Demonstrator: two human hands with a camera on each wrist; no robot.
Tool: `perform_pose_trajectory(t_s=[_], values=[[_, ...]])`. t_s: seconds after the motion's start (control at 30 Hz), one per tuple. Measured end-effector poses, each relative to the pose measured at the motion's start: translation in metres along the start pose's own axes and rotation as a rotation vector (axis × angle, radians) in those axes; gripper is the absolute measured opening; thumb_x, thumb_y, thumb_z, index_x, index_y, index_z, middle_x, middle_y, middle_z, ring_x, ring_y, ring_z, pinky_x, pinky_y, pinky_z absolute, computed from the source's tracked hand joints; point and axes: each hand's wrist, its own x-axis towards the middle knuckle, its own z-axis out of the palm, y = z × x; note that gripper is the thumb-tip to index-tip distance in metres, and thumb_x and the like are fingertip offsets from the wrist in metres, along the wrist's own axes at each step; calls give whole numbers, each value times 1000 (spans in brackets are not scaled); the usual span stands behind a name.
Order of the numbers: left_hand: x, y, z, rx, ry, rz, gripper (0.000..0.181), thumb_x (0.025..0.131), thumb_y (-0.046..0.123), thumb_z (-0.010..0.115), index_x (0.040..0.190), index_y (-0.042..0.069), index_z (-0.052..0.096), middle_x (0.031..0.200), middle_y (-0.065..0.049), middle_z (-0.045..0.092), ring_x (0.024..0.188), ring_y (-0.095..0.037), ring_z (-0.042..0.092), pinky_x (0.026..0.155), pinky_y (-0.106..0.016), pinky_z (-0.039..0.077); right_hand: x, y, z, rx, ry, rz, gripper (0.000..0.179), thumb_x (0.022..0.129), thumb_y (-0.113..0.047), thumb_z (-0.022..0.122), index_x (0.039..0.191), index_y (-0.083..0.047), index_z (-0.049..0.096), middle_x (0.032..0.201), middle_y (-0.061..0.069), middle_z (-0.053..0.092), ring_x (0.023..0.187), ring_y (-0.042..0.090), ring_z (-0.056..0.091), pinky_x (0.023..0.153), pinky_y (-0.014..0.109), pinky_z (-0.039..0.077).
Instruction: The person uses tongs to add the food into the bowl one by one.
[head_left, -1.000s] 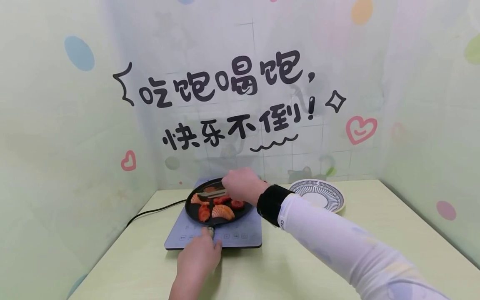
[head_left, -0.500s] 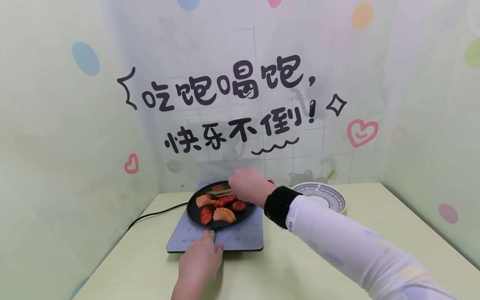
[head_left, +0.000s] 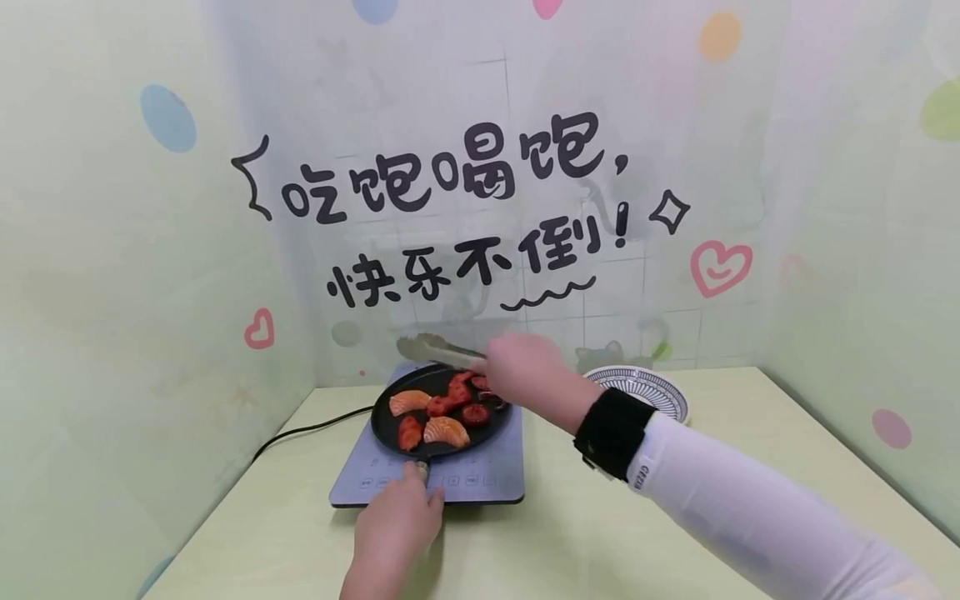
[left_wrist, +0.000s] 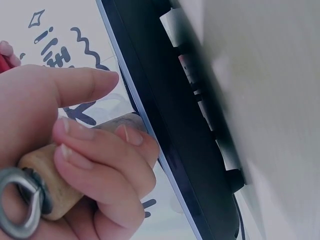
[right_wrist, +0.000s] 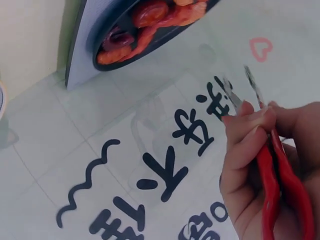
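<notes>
In the head view my left hand point(head_left: 397, 521) grips the handle of a black frying pan point(head_left: 487, 435) from the near side. The left wrist view shows its fingers curled round the wooden handle point(left_wrist: 62, 192), which ends in a metal ring point(left_wrist: 32, 217). My right hand point(head_left: 528, 367) holds metal tongs point(head_left: 453, 356) above the pan's back rim. Up close in the right wrist view, the fingers wrap the red tong handles point(right_wrist: 270, 195), and the tips stand slightly apart with nothing between them. Orange salmon slices point(head_left: 446, 431) and several red pieces point(head_left: 409, 433) lie in the pan.
The pan stands on a flat induction cooktop point(head_left: 352, 479), whose black cord point(head_left: 315, 423) runs off left. To the right a patterned plate point(head_left: 637, 387) is partly hidden behind my right forearm. Printed walls point(head_left: 487, 167) enclose the pale table point(head_left: 570, 533) at the back and sides.
My right hand has moved right, and the tongs have risen from inside the pan to above its back rim. My left hand keeps its grip on the handle.
</notes>
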Motion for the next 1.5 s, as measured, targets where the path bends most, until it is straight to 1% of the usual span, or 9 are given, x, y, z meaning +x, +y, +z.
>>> perform_pose_trajectory(t_s=[0.13, 0.4, 0.53, 0.67, 0.87, 1.13, 1.23, 1.37, 1.5], values=[[0, 0, 0, -1, -12, -8, 71, 102, 35, 69, 152, -9, 46, 124, -28, 73, 105, -43, 75, 74, -58, 59, -18, 12, -1, 158, 80, 75, 50, 110, -46, 55, 71, -16, 58, 61, -3, 48, 53, 16, 48, 49, 31, 38], [1, 0, -1, 6, -4, -8, 71, 102, 36, 68, 152, -9, 46, 120, -28, 75, 97, -40, 76, 69, -56, 59, -56, 47, -8, 389, 188, 95, 31, 111, -35, 58, 98, -9, 70, 69, 2, 55, 55, 15, 46, 52, 28, 39], [1, 1, 0, 4, -14, -9, 72, 102, 37, 68, 154, -9, 45, 122, -28, 74, 98, -39, 76, 70, -56, 59, -79, 71, -12, 373, 271, 97, 25, 110, -30, 59, 98, -9, 68, 70, 2, 54, 59, 17, 46, 56, 31, 38], [1, 1, 0, 9, -16, -9, 71, 103, 37, 68, 154, -8, 45, 126, -28, 73, 102, -41, 75, 73, -57, 59, -96, 97, -15, 305, 306, 113, 22, 108, -30, 63, 103, -10, 70, 69, 1, 52, 62, 18, 47, 58, 33, 36], [1, 1, 1, 10, -10, -12, 69, 102, 36, 69, 153, -7, 47, 127, -28, 72, 101, -41, 75, 73, -56, 59, -112, 129, -20, 200, 281, 163, 21, 105, -31, 66, 110, -13, 76, 68, -1, 54, 66, 19, 49, 58, 33, 35], [2, 0, 2, 6, 3, 0, 68, 102, 36, 69, 152, -6, 49, 123, -28, 74, 96, -38, 75, 69, -55, 58, -125, 154, -26, 145, 218, 230, 20, 103, -35, 68, 101, -16, 74, 66, -1, 54, 66, 20, 51, 56, 33, 33], [2, 1, 2, 6, -2, -1, 69, 102, 36, 69, 152, -7, 48, 121, -28, 75, 92, -36, 75, 68, -54, 58, -130, 165, -32, 124, 160, 250, 23, 103, -38, 67, 100, -17, 75, 69, -1, 57, 68, 21, 53, 57, 33, 35], [1, 2, 1, 10, -3, 4, 70, 102, 36, 69, 153, -7, 47, 123, -28, 74, 95, -37, 76, 69, -54, 59, -138, 179, -39, 94, 42, 304, 25, 102, -38, 69, 102, -15, 79, 73, 1, 60, 70, 21, 54, 58, 34, 37], [0, 1, -1, 17, -8, -3, 72, 102, 36, 69, 154, -8, 46, 126, -29, 73, 97, -38, 76, 70, -55, 59, -142, 187, -40, 66, -74, 376, 27, 99, -38, 72, 84, -15, 76, 69, 2, 56, 67, 22, 53, 57, 36, 38]])
